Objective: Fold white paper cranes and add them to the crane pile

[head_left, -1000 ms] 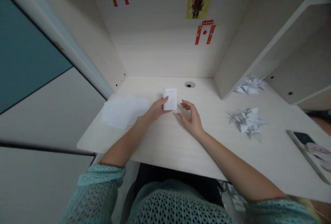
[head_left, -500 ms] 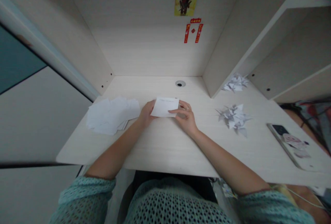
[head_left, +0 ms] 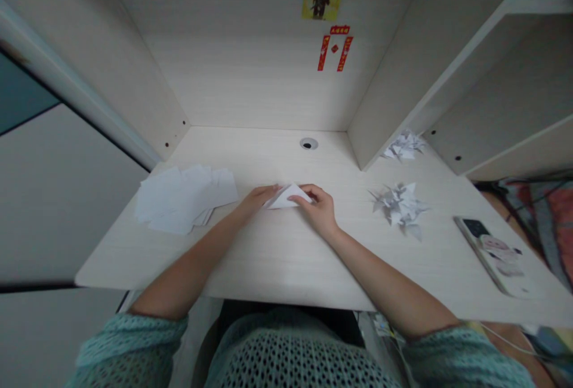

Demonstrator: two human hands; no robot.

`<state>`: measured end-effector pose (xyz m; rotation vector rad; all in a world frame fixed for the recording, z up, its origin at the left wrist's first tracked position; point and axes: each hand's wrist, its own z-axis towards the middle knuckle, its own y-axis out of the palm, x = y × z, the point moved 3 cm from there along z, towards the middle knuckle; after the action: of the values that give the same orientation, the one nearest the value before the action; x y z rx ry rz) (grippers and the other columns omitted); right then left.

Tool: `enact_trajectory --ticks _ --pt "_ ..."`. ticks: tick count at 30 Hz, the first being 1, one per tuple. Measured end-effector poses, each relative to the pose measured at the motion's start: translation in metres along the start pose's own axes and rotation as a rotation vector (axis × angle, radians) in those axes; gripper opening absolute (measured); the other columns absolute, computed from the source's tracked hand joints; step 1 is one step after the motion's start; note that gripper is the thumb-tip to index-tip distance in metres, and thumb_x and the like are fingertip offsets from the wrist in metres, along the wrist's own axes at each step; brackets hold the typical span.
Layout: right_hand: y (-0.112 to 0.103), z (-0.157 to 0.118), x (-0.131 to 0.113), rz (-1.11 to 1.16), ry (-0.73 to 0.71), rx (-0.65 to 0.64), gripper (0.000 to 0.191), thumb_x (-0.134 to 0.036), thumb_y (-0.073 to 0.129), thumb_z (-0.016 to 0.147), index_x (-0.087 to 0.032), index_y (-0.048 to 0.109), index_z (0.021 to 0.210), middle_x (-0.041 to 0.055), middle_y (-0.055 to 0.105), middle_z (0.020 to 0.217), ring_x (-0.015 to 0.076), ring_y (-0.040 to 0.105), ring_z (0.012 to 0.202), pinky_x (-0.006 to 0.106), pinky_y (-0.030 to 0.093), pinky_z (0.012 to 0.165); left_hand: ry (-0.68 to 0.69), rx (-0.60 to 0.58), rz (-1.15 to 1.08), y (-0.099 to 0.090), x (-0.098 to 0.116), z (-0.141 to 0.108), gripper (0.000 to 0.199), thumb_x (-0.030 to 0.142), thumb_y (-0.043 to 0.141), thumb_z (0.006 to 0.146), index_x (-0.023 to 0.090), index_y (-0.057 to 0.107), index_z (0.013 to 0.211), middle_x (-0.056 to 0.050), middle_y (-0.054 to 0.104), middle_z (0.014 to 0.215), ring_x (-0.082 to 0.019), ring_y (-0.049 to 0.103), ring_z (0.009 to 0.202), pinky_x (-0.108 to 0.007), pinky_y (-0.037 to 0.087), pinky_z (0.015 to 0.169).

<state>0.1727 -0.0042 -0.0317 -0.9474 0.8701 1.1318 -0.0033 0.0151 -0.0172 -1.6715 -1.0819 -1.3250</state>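
Your sheet [head_left: 286, 199] is now folded into a triangle, no longer a flat rectangle, and lies on the desk [head_left: 250, 268] between your hands. Your left hand [head_left: 257, 200] pinches its left corner; your right hand [head_left: 317, 212] presses its far edge. Loose papers [head_left: 179, 200] lie left, paper cranes [head_left: 400, 204] right.

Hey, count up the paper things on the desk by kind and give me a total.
Folded sheet: 1
Loose paper pile: 1
Paper crane piles: 2
Total: 4
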Motion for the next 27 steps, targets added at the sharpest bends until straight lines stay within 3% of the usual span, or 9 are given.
enact_trajectory --ticks 4,9,14,18,22,27 --pt "0.0 -0.002 0.0 0.04 0.028 0.023 0.03 -0.043 0.075 0.066 -0.021 0.067 0.085 0.0042 0.07 0.084 0.0186 0.064 0.077 0.034 0.053 0.075 0.09 0.001 0.073 0.012 0.006 -0.004 0.039 0.049 0.068 0.069 0.018 0.071 0.093 -0.001 0.069 0.085 -0.017 0.06 0.077 -0.023 0.043 0.068" --pt "0.0 -0.002 -0.004 0.151 0.039 -0.009 0.044 -0.038 0.071 0.073 -0.023 0.061 0.113 0.0053 0.071 0.094 0.0188 0.067 0.086 0.036 0.053 0.083 0.037 0.081 0.006 0.016 0.002 -0.006 0.036 0.047 0.065 0.072 0.018 0.072 0.091 0.0 0.068 0.077 -0.014 0.059 0.067 -0.022 0.04 0.06" --pt "-0.001 -0.003 -0.002 0.123 0.091 -0.002 0.032 -0.037 0.069 0.075 -0.022 0.069 0.103 0.0066 0.072 0.1 0.0209 0.068 0.089 0.038 0.054 0.085 0.039 0.105 -0.055 0.015 -0.005 -0.004 0.038 0.049 0.064 0.073 0.018 0.071 0.095 0.0 0.068 0.078 -0.014 0.058 0.066 -0.021 0.039 0.058" --pt "-0.002 -0.005 -0.003 0.064 0.05 0.005 0.022 -0.035 0.068 0.076 -0.024 0.073 0.094 0.0051 0.073 0.099 0.0212 0.068 0.091 0.038 0.053 0.086 0.064 0.156 -0.033 0.016 -0.007 -0.005 0.036 0.047 0.067 0.072 0.017 0.071 0.093 -0.003 0.071 0.084 -0.017 0.063 0.071 -0.024 0.043 0.061" --pt "0.0 -0.008 -0.008 -0.021 -0.031 -0.03 0.021 -0.033 0.066 0.079 -0.028 0.073 0.098 0.0037 0.074 0.094 0.0195 0.068 0.084 0.035 0.054 0.078 0.089 0.316 -0.008 0.013 -0.004 -0.008 0.036 0.043 0.072 0.068 0.018 0.072 0.094 -0.006 0.074 0.09 -0.02 0.066 0.08 -0.027 0.048 0.069" --pt "0.0 -0.01 -0.01 -0.032 -0.07 -0.02 0.025 -0.032 0.065 0.08 -0.028 0.071 0.104 0.0041 0.073 0.101 0.0185 0.067 0.088 0.033 0.053 0.08 0.106 0.348 -0.023 0.015 -0.003 -0.012 0.036 0.043 0.071 0.069 0.019 0.073 0.096 -0.005 0.074 0.094 -0.022 0.068 0.085 -0.03 0.051 0.076"
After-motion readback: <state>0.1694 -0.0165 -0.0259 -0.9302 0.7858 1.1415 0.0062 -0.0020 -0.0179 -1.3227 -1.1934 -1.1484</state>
